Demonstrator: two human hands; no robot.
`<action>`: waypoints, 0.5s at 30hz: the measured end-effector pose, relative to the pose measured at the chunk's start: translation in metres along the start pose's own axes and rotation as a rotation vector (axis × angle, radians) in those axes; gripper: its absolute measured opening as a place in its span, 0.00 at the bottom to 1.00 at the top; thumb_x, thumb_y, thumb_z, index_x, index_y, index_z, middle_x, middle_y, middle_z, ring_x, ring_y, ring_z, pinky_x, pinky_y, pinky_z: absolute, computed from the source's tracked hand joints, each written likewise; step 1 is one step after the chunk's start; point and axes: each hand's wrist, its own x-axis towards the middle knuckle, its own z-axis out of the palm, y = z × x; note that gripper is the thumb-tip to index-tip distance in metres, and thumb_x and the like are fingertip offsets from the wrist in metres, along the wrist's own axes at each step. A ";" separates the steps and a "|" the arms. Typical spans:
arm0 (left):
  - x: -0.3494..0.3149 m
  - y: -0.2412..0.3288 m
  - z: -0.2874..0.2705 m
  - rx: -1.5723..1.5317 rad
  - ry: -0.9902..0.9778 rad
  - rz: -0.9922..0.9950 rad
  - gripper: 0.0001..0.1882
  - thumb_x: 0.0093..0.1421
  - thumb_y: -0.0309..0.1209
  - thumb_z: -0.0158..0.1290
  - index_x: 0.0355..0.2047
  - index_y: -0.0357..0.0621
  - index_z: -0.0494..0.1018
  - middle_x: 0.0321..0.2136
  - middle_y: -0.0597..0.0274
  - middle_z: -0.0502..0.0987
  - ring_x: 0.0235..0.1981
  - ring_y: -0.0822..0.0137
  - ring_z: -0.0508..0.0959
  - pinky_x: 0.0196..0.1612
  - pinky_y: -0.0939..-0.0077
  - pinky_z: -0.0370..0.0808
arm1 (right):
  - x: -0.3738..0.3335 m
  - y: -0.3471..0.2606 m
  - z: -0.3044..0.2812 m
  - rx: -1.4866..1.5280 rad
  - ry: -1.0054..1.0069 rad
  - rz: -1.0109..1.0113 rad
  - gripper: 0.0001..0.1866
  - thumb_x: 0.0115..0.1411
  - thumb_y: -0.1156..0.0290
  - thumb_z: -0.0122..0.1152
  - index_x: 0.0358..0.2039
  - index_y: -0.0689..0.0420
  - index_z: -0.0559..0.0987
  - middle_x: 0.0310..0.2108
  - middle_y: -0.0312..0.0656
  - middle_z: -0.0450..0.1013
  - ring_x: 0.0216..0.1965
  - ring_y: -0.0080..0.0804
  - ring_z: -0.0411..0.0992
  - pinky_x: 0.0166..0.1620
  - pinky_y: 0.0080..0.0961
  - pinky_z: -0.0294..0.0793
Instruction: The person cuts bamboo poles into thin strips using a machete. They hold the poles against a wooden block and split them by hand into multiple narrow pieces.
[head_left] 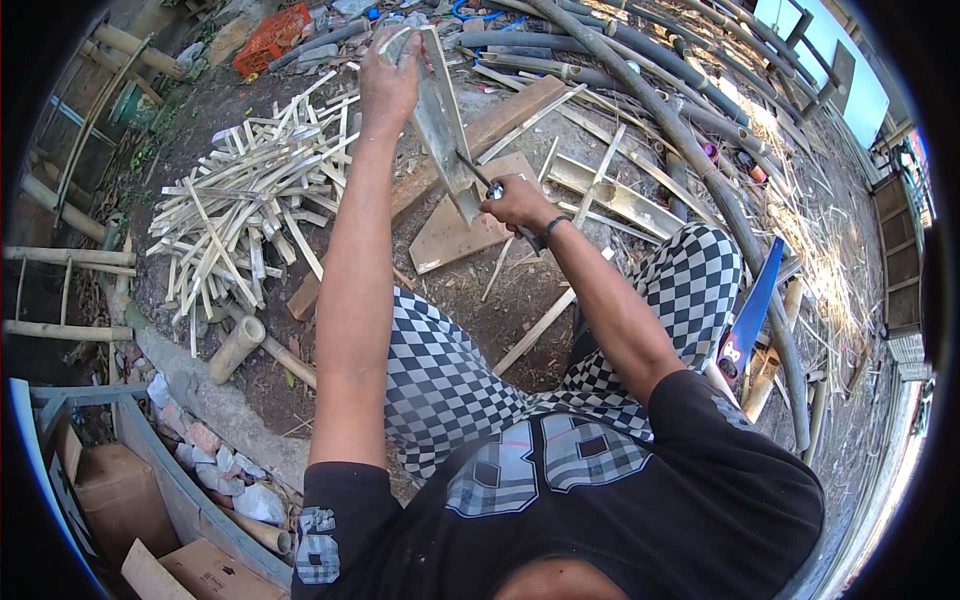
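My left hand [390,88] is closed round the upper end of a split length of bamboo [437,115], which stands tilted with its hollow side showing. The bamboo's lower end comes down at a flat, pale brown wooden board [450,238] on the ground. In my right hand [520,204] is a knife [474,169], gripped by its handle. Its dark blade points up and left and lies against the bamboo's right edge, low on the piece. Most of the handle is hidden in my fingers.
Left of the bamboo lies a heap of thin split sticks [250,195]. A long wooden beam [515,115] runs behind the board. Another split bamboo piece [620,197] lies to the right. A blue-bladed handsaw [752,315] is beside my right knee. Bamboo poles [640,60] and an orange crate [272,38] are farther off.
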 end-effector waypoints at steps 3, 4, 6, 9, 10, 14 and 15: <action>-0.005 0.015 0.009 -0.086 -0.049 -0.031 0.17 0.65 0.40 0.59 0.47 0.41 0.76 0.30 0.59 0.83 0.34 0.64 0.83 0.42 0.68 0.77 | -0.034 -0.047 -0.013 0.015 0.097 -0.036 0.14 0.56 0.67 0.61 0.37 0.65 0.75 0.24 0.49 0.76 0.20 0.39 0.77 0.24 0.36 0.76; -0.006 0.021 0.012 -0.112 -0.098 -0.061 0.18 0.65 0.42 0.58 0.48 0.41 0.77 0.36 0.56 0.82 0.40 0.62 0.81 0.47 0.67 0.75 | -0.037 -0.052 -0.014 0.055 0.169 -0.076 0.15 0.57 0.66 0.61 0.39 0.65 0.74 0.25 0.53 0.77 0.22 0.46 0.78 0.27 0.41 0.77; -0.003 0.023 0.012 -0.064 -0.143 -0.066 0.20 0.65 0.44 0.58 0.48 0.42 0.77 0.41 0.53 0.82 0.46 0.60 0.80 0.52 0.66 0.73 | -0.026 -0.050 -0.008 -0.056 0.321 -0.227 0.15 0.57 0.66 0.61 0.39 0.65 0.74 0.26 0.56 0.77 0.26 0.53 0.78 0.31 0.45 0.77; -0.004 0.020 0.007 -0.070 -0.204 -0.116 0.20 0.64 0.44 0.59 0.48 0.41 0.77 0.40 0.54 0.82 0.45 0.61 0.80 0.52 0.67 0.73 | -0.015 -0.024 0.016 -0.116 0.409 -0.314 0.18 0.58 0.65 0.62 0.42 0.66 0.72 0.30 0.61 0.77 0.37 0.64 0.75 0.43 0.51 0.75; -0.010 0.023 0.012 -0.084 -0.215 -0.126 0.20 0.64 0.44 0.59 0.48 0.41 0.77 0.40 0.54 0.82 0.45 0.61 0.80 0.52 0.67 0.73 | -0.006 0.022 0.030 -0.142 0.392 -0.257 0.20 0.58 0.65 0.62 0.44 0.65 0.72 0.31 0.61 0.77 0.38 0.62 0.76 0.43 0.50 0.75; -0.008 0.025 0.005 -0.090 -0.130 -0.051 0.19 0.65 0.43 0.58 0.47 0.41 0.77 0.33 0.59 0.83 0.37 0.66 0.81 0.46 0.69 0.75 | 0.000 0.145 0.088 -0.320 0.197 0.112 0.18 0.55 0.68 0.60 0.42 0.67 0.77 0.39 0.67 0.76 0.47 0.61 0.76 0.51 0.49 0.75; -0.017 0.018 -0.002 -0.099 -0.116 -0.105 0.17 0.65 0.42 0.58 0.46 0.42 0.77 0.28 0.61 0.83 0.31 0.68 0.81 0.40 0.70 0.76 | -0.001 0.142 0.097 -0.318 0.182 0.099 0.18 0.55 0.68 0.60 0.42 0.67 0.77 0.39 0.67 0.76 0.47 0.61 0.76 0.51 0.49 0.75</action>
